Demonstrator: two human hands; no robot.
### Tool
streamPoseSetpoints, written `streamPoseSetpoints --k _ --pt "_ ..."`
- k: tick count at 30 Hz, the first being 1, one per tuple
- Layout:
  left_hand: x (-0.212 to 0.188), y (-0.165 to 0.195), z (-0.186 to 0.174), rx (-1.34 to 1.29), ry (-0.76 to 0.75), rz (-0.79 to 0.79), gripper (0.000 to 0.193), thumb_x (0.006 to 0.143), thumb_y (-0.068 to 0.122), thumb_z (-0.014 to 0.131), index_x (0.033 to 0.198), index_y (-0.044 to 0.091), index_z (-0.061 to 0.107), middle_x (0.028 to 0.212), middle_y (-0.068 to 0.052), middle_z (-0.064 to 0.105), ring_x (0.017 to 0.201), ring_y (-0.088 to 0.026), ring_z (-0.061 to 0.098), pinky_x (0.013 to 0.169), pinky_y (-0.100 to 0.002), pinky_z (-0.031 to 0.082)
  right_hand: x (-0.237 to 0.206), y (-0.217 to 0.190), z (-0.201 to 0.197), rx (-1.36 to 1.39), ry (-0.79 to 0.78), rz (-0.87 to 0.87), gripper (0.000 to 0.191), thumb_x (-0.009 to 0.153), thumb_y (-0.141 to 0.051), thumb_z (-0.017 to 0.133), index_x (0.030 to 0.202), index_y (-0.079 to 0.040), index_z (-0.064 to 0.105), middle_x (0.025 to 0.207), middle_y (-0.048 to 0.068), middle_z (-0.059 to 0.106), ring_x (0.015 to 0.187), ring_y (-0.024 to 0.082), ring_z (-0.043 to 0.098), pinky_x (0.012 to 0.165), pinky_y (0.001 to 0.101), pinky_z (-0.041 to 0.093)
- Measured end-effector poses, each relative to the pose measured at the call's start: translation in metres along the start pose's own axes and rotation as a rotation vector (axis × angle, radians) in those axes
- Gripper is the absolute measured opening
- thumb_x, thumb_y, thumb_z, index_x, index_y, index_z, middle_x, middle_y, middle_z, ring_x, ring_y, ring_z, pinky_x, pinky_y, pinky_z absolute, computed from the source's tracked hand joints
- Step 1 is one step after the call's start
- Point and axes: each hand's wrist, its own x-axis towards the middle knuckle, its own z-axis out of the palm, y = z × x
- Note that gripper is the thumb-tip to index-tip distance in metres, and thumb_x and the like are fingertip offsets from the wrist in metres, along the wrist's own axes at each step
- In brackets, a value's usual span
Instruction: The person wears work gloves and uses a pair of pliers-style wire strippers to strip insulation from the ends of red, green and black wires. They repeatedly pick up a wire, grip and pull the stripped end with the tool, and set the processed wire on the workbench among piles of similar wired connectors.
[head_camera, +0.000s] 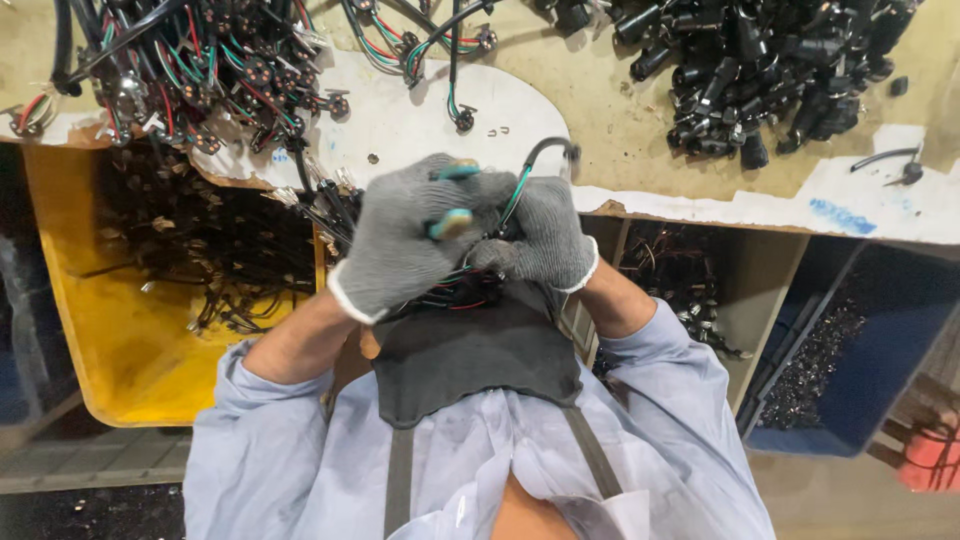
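Wires (520, 190), thin, light and limp, are gripped together at the table's (620, 130) near edge, pinched in the closed, gloved left hand (400, 235) and right hand (540, 240); best held near the ends.

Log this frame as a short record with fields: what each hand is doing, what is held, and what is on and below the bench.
left hand: gloved, closed around a bundle of wires
right hand: gloved, gripping the same bundle from the other side
bench top: tangled wire harnesses at far left, pile of black plugs at far right
below bench: yellow bin on the left with dark wire pieces, blue bin on the right
clothing: dark apron over a pale shirt
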Motion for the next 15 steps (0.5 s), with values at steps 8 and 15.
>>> streamPoseSetpoints --k 8,15 --pt "-0.054 -0.007 -0.005 -0.606 0.013 -0.017 0.030 0.081 0.014 0.083 0.108 0.004 0.074 0.102 -0.011 0.073 0.092 -0.020 0.070 0.083 -0.033 0.058 -0.006 -0.012 0.010 -0.296 -0.202 -0.199 0.032 0.079 -0.045 0.080 0.090 -0.017 0.069 0.080 0.004 0.066 0.073 0.029 0.063 0.068 0.0436 0.048" --pt "-0.057 -0.002 0.046 -1.034 -0.810 0.288 0.034 0.078 0.023 0.083 0.106 0.005 0.072 0.101 -0.009 0.072 0.091 -0.019 0.069 0.082 -0.034 0.059 0.013 -0.030 0.013 -0.305 -0.460 -0.435 0.031 0.072 -0.041 0.074 0.091 -0.017 0.067 0.080 0.004 0.060 0.075 0.029 0.061 0.068 0.0440 0.047"
